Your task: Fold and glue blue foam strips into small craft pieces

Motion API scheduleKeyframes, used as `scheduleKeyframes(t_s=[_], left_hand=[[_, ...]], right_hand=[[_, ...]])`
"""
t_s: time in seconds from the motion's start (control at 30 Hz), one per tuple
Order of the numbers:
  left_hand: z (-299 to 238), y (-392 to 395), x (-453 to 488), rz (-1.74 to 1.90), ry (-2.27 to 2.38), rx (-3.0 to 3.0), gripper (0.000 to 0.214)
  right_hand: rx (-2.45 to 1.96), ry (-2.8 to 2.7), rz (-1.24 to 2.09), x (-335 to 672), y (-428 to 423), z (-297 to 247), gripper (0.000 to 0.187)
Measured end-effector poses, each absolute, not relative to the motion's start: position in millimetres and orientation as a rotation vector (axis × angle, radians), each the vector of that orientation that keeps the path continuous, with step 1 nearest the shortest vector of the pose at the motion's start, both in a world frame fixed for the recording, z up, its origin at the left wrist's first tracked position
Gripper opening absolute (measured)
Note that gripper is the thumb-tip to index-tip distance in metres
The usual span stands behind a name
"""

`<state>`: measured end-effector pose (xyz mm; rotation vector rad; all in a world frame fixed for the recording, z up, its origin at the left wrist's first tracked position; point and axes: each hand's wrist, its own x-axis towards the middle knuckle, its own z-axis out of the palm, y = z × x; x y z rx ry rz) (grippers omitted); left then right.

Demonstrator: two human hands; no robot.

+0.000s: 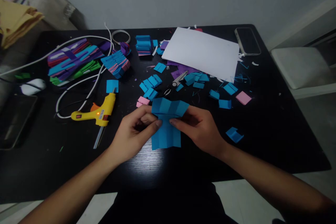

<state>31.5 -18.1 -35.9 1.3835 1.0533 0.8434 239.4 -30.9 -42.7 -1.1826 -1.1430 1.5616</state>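
Note:
Between my two hands is a creased sheet of blue paper [166, 136], its upper part bent over and pleated by several fold lines. My left hand [139, 127] pinches its left side, thumb in front and fingers curled behind. On the right side, my right hand [201, 127] grips the same paper with its thumb on the front; the other fingers are partly hidden behind it. Just beyond the paper lie a folded pink paper piece [143, 101] and folded blue pieces [151, 84]. A pair of scissors [180, 79] rests farther back.
A yellow glue gun [101, 110] with a lit red light lies left, near a white cable [61, 94]. Bundled paper strips [75, 59], a tape roll [121, 36], white sheets [202, 50] and a phone [247, 41] sit toward the back of the black table [275, 140].

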Motion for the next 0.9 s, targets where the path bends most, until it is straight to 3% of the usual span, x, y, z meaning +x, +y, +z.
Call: scheduleKeyframes(t_s=[0.63,0.9], left_hand=[[-36.7,-17.1,29.5,0.762,1.040,1.261,0.012],[-40.2,-18.0,30.8,0.807,1.000,1.212,0.027]], right_hand=[[-1.124,-1.083,1.672,241.0,-26.8,-42.5,0.023],[-1.113,-1.111,1.629,240.9,-26.7,-42.3,0.031]])
